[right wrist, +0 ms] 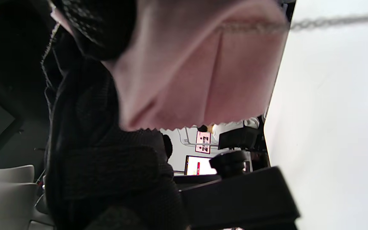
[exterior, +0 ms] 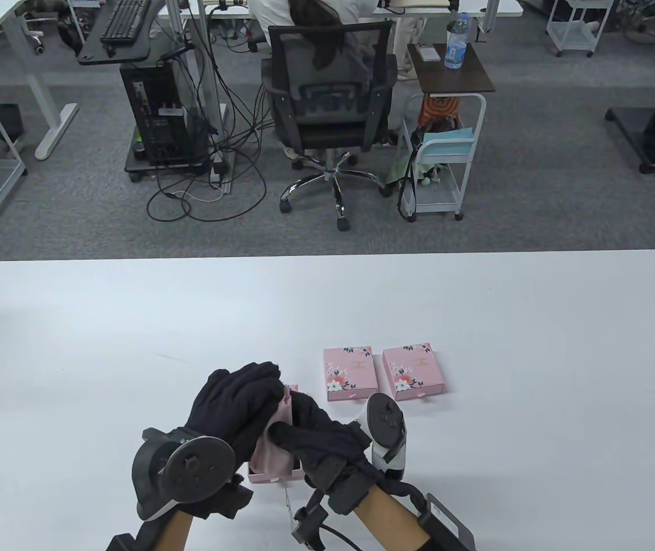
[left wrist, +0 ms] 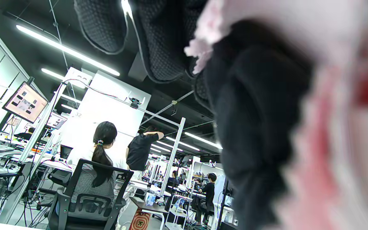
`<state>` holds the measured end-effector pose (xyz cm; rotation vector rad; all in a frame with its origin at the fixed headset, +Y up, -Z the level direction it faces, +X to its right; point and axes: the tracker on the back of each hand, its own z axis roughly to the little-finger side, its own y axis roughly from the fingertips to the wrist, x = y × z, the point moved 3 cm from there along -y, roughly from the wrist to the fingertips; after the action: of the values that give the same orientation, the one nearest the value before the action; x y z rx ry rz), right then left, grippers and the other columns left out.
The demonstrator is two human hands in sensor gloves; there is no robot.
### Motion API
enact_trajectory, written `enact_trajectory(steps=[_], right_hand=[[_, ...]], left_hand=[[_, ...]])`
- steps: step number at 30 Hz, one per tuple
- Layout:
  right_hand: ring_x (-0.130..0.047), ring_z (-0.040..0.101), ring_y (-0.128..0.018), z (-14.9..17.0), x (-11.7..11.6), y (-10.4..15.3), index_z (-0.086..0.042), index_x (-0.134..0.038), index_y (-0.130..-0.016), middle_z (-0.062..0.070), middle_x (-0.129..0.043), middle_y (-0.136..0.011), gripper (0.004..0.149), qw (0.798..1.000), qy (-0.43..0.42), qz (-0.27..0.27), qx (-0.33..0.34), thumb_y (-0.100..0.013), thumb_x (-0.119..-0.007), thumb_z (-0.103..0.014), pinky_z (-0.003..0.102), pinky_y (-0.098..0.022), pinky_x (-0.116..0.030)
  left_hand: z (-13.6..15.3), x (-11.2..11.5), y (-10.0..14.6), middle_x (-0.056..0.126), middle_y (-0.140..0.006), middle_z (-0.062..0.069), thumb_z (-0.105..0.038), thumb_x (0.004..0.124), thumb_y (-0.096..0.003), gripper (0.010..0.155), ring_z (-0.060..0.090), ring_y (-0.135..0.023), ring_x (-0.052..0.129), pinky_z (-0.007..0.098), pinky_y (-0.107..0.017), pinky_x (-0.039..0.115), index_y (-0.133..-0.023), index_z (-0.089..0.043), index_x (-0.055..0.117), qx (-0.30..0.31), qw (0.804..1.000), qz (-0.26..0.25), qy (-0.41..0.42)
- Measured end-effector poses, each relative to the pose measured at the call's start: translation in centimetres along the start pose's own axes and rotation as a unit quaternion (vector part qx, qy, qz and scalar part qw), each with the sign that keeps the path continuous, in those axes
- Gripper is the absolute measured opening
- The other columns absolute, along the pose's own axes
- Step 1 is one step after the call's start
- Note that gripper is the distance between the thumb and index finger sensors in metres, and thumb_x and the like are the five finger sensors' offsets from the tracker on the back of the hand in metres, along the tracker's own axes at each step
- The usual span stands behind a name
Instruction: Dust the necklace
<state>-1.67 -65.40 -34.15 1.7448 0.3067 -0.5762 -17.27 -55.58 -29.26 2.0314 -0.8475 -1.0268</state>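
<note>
Office desks, a swivel chair and a seated person's back fill the far side of the room, while the white table near the camera carries the work. Toward 1 o'clock from the hands two closed pink boxes lie side by side, and a third pink box sits open directly beneath the hands, mostly covered by them. Both gloved hands meet over it: the left hand has its fingers curled round a pink cloth, and the right hand pinches the same cloth from the 3 o'clock side. The necklace is only partly visible — in the right wrist view a thin chain runs out from under the cloth's fold, and in the table view a fine strand hangs toward 6 o'clock below the open box (its pendant, if any, cannot be made out). My reading is that dusting is under way: the chain is out of its box and wrapped in the cloth between the fingers, yet how much of it has been wiped cannot be told. Finishing the wipe and returning it to the box seem left to do.
</note>
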Motion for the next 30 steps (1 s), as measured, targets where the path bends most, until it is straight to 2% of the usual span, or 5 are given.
enact_trajectory(steps=[4, 12, 18, 25, 30], right_hand=[[-0.099, 0.015, -0.052, -0.1, 0.0, 0.1, -0.018, -0.061, -0.096, -0.001, -0.091, -0.070, 0.045, 1.000, 0.010, 0.008, 0.001, -0.057, -0.063, -0.039, 0.029, -0.046, -0.082], [-0.094, 0.021, -0.068, -0.4, -0.3, 0.2, -0.018, -0.051, -0.101, 0.002, -0.083, -0.083, 0.058, 0.997, 0.073, -0.001, 0.003, -0.052, -0.077, -0.032, 0.033, -0.056, -0.077], [-0.099, 0.017, -0.054, -0.2, -0.3, 0.2, -0.017, -0.060, -0.097, 0.000, -0.090, -0.070, 0.048, 0.990, 0.140, 0.010, 0.022, -0.055, -0.068, -0.038, 0.030, -0.047, -0.081], [-0.093, 0.022, -0.068, -0.1, -1.2, 0.1, -0.016, -0.050, -0.102, 0.004, -0.082, -0.084, 0.061, 0.979, 0.200, -0.045, 0.016, -0.051, -0.079, -0.029, 0.035, -0.057, -0.077], [-0.098, 0.021, -0.056, 0.5, -1.1, 0.1, -0.016, -0.060, -0.098, 0.003, -0.090, -0.072, 0.048, 0.966, 0.256, -0.028, 0.020, -0.055, -0.067, -0.035, 0.033, -0.049, -0.080]], left_hand=[[0.1, -0.1, 0.0, 0.090, -0.101, -0.007, -0.040, 0.062, -0.0540, 0.039, 0.021, -0.092, 0.095, 0.052, -0.077, 0.068, -0.091, -0.038, 0.074, -0.001, 1.000, -0.003, 0.011], [0.5, -0.5, 0.1, 0.089, -0.101, -0.008, -0.039, 0.062, -0.0541, 0.039, 0.020, -0.093, 0.094, 0.052, -0.078, 0.067, -0.091, -0.036, 0.073, -0.008, 1.000, -0.018, 0.012], [1.2, -1.2, 0.1, 0.089, -0.100, -0.008, -0.039, 0.061, -0.0541, 0.039, 0.020, -0.093, 0.094, 0.051, -0.078, 0.066, -0.091, -0.036, 0.073, -0.020, 0.999, -0.033, 0.019], [2.4, -2.4, 0.3, 0.089, -0.100, -0.008, -0.039, 0.061, -0.0540, 0.039, 0.020, -0.093, 0.094, 0.051, -0.078, 0.066, -0.091, -0.036, 0.073, -0.037, 0.997, -0.056, 0.030], [3.3, -3.1, 0.5, 0.089, -0.100, -0.008, -0.039, 0.061, -0.0540, 0.039, 0.020, -0.092, 0.094, 0.051, -0.078, 0.066, -0.091, -0.036, 0.073, -0.052, 0.995, -0.072, 0.035]])
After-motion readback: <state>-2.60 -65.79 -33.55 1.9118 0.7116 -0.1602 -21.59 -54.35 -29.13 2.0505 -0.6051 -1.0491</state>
